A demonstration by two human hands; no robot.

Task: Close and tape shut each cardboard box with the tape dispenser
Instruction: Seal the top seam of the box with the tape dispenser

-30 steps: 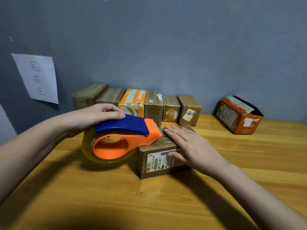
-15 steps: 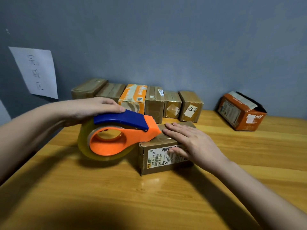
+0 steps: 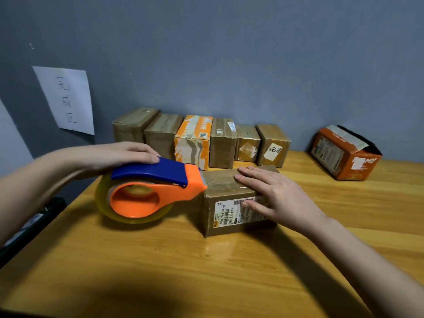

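A small brown cardboard box with a white barcode label on its front stands closed in the middle of the wooden table. My right hand lies flat on its top, fingers straight, thumb on the labelled front. My left hand grips the blue handle of the orange tape dispenser, which carries a roll of clear tape. The dispenser's orange nose touches the box's top left edge. Shiny tape shows along the box top.
Several closed boxes stand in a row against the grey wall. An orange box with an open flap lies at the back right. A handwritten paper sheet hangs on the wall at left. A dark object sits beyond the table's left edge.
The dispenser has slid left along the box top to its left edge. My right hand stays flat on the box.
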